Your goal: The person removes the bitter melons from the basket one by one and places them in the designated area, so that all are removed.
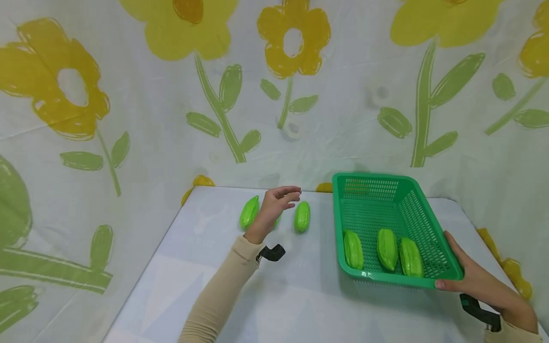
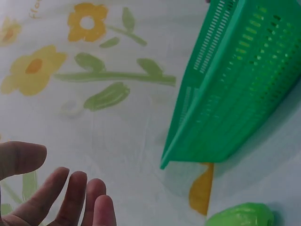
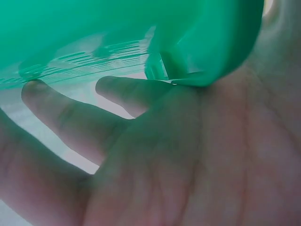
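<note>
Fruits [image 1: 302,217] at centre of the head view: 3 on the table [image 1: 309,267], 1 part-hidden; 3 more at lower right, in the basket [image 1: 373,214]. Steady this with the right hand [image 1: 476,277], gripping its near corner. Lower the empty left hand [image 1: 270,212], thumb and fingers apart, over 1 fruit; pinch mid-length.

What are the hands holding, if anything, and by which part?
The right hand holds the green basket by its near right corner; the left hand, nothing.
</note>
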Tool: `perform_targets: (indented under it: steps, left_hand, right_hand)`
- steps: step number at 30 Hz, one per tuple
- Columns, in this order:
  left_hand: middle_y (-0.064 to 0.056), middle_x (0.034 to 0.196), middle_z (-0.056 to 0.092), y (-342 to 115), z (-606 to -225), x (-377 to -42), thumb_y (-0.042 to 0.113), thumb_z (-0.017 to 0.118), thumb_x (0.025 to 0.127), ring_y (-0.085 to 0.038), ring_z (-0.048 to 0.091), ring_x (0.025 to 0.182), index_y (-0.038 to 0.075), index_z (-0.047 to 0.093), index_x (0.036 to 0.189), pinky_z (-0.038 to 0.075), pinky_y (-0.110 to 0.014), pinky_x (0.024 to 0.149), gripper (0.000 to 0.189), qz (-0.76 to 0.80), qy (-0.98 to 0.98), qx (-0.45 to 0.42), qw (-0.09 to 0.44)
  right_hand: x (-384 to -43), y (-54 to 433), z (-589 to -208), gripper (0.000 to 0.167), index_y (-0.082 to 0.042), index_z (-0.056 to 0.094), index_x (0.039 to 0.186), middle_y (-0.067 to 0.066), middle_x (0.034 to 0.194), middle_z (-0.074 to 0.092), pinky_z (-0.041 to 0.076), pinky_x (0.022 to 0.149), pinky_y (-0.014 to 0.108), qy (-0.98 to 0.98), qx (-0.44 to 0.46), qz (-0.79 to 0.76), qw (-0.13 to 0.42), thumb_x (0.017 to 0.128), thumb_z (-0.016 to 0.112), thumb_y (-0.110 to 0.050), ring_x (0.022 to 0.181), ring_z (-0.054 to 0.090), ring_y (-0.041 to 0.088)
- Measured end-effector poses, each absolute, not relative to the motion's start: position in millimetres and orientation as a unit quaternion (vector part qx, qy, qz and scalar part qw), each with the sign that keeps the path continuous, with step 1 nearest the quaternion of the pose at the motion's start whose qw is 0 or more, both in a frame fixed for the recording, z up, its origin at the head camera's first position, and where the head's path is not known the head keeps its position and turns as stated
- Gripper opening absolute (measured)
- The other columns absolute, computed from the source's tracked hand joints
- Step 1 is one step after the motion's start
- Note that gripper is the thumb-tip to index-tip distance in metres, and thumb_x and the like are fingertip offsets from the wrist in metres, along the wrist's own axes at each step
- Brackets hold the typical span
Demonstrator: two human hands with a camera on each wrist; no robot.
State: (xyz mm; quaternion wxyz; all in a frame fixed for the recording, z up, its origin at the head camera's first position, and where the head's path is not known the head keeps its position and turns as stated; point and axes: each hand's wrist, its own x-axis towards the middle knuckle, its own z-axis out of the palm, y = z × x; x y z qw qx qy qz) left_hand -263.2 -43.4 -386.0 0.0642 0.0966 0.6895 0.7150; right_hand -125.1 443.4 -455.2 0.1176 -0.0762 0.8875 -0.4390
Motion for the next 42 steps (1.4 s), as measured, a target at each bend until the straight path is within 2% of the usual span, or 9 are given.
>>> perform_targets:
  steps: [4,10,18,25,32,37,42]
  left_hand:
    - [-0.019,0.129,0.071,-28.5,-382.3,-257.5,0.017,0.068,0.1,-0.023,0.072,0.109,-0.001,0.07,0.127,0.056,-0.047,0.107,0.033,0.726,0.676,0.103,0.079]
    - [-0.018,0.125,0.073,-7.4,-380.3,-251.7,0.015,0.067,0.1,-0.01,0.072,0.097,-0.005,0.068,0.129,0.06,-0.041,0.102,0.035,0.736,0.661,0.11,0.096]
    - [-0.026,0.129,0.07,15.8,-386.1,-241.4,0.013,0.065,0.101,-0.014,0.073,0.098,-0.006,0.067,0.129,0.058,-0.046,0.105,0.035,0.741,0.648,0.126,0.122]
    - [-0.021,0.127,0.072,39.2,-396.0,-230.5,0.016,0.065,0.101,-0.012,0.072,0.096,-0.005,0.069,0.127,0.061,-0.036,0.099,0.033,0.739,0.641,0.128,0.16]
    - [-0.026,0.13,0.069,53.6,-396.3,-223.9,0.014,0.066,0.101,-0.009,0.071,0.093,-0.004,0.071,0.125,0.061,-0.036,0.1,0.03,0.748,0.629,0.117,0.177]
    - [-0.023,0.129,0.07,61.4,-391.8,-221.9,0.014,0.066,0.101,-0.01,0.071,0.093,-0.004,0.07,0.126,0.061,-0.035,0.099,0.031,0.752,0.623,0.108,0.185]
    - [-0.019,0.123,0.073,71.4,-387.1,-222.9,0.013,0.067,0.1,-0.008,0.071,0.089,-0.003,0.071,0.124,0.062,-0.03,0.094,0.029,0.752,0.623,0.105,0.189]
  right_hand:
    - [-124.9,443.5,-458.3,0.116,-0.035,-0.031,0.158,0.031,0.166,-0.025,0.0,0.11,0.086,0.889,-0.081,-0.437,0.11,0.097,0.068,-0.026,0.148,-0.01,0.056]
    - [-126.7,442.7,-459.5,0.117,-0.035,-0.03,0.158,0.032,0.166,-0.023,0.002,0.111,0.086,0.891,-0.082,-0.433,0.105,0.095,0.069,-0.022,0.144,-0.003,0.061]
    - [-127.0,443.9,-460.6,0.118,-0.038,-0.029,0.158,0.031,0.166,-0.023,0.004,0.106,0.09,0.886,-0.082,-0.444,0.108,0.095,0.069,-0.021,0.146,-0.009,0.057]
    - [-127.1,443.3,-459.6,0.119,-0.039,-0.03,0.158,0.031,0.166,-0.025,0.004,0.106,0.09,0.883,-0.08,-0.449,0.11,0.095,0.069,-0.02,0.143,-0.006,0.061]
    - [-128.1,441.8,-458.5,0.118,-0.038,-0.031,0.158,0.032,0.165,-0.025,0.006,0.103,0.092,0.885,-0.079,-0.444,0.114,0.095,0.068,-0.022,0.143,-0.007,0.063]
    - [-127.9,441.7,-458.0,0.117,-0.038,-0.03,0.158,0.032,0.166,-0.025,0.004,0.104,0.091,0.884,-0.082,-0.447,0.113,0.096,0.068,-0.022,0.145,-0.01,0.058]
    - [-127.2,442.2,-457.8,0.114,-0.036,-0.031,0.158,0.033,0.166,-0.024,0.012,0.102,0.092,0.889,-0.079,-0.436,0.115,0.097,0.065,-0.026,0.141,-0.004,0.061]
